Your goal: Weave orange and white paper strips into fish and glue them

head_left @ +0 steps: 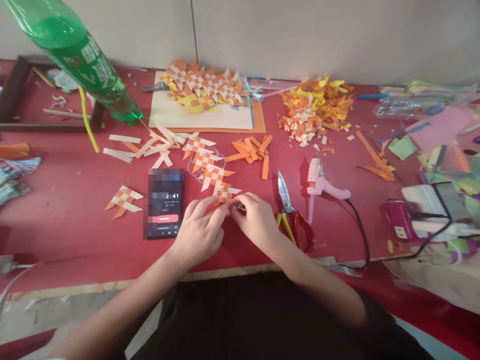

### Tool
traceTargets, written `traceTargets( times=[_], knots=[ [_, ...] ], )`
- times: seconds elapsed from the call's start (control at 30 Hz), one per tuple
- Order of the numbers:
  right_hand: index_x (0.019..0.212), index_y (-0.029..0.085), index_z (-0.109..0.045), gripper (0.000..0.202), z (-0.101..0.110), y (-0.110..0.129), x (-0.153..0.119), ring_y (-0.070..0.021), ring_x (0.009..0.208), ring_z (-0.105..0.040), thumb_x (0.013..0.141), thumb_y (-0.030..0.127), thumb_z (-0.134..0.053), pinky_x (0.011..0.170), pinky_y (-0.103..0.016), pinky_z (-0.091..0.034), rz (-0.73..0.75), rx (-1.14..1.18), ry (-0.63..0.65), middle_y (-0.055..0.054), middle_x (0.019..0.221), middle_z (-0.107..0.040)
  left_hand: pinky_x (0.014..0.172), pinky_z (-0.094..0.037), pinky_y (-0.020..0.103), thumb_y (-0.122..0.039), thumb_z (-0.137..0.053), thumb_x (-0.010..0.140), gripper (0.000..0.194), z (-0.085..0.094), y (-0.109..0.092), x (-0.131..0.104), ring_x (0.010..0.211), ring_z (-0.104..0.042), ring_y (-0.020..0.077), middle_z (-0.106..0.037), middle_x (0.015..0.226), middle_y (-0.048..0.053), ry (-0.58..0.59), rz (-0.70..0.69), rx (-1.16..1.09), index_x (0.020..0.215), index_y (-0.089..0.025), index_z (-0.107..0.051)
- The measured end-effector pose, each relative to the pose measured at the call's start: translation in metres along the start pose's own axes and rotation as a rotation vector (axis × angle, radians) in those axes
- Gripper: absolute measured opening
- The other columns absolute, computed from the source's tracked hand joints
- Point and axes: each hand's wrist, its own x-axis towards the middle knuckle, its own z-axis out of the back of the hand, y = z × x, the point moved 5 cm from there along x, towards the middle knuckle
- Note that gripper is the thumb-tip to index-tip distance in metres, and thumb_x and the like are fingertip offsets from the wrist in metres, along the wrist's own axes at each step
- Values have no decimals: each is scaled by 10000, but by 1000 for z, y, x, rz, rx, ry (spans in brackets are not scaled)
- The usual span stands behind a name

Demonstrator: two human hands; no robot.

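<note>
My left hand (202, 225) has its fingers closed at the lower edge of an orange-and-white woven paper fish (224, 192). Beside it, my right hand (257, 217) pinches with thumb and forefinger; a small bit shows between them, too small to name. Three similar woven fish (208, 161) run up and to the left from the fingertips, overlapping. A phone (165, 205) with its screen lit lies left of my left hand. Further left rests a single woven fish (124, 201). Scissors (288, 205) with red and yellow handles lie just right of my right hand.
A pink glue gun (322, 182) trails a black cord. Cream strips (159, 145) and orange strips (249, 150) lie beyond my hands. Behind are piled fish (204, 82), paper scraps (315, 107), and a tall green bottle (93, 65). Chargers (403, 220) stand at right.
</note>
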Motion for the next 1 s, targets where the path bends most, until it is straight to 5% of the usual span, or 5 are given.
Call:
traceTargets(
  times=[0.63,1.0],
  knots=[
    [755,199,-618,102,16,2,-22,-177,664,-632,854,195,-591,561,-281,-419,-4,-132,44,-30,751,-661,908,-424,466,-114,-526,736,290,0,-17,12,1083,-589,333,-721,1100,118,20,-49,158,1004,-172,-622],
    [819,190,-627,114,39,-8,-7,-237,794,-592,881,221,-536,741,-366,-445,18,-155,-49,-67,801,-664,906,-420,458,-135,-544,740,273,-7,-17,11,1032,-582,326,-707,1168,91,13,-65,152,998,-183,-620]
  ],
)
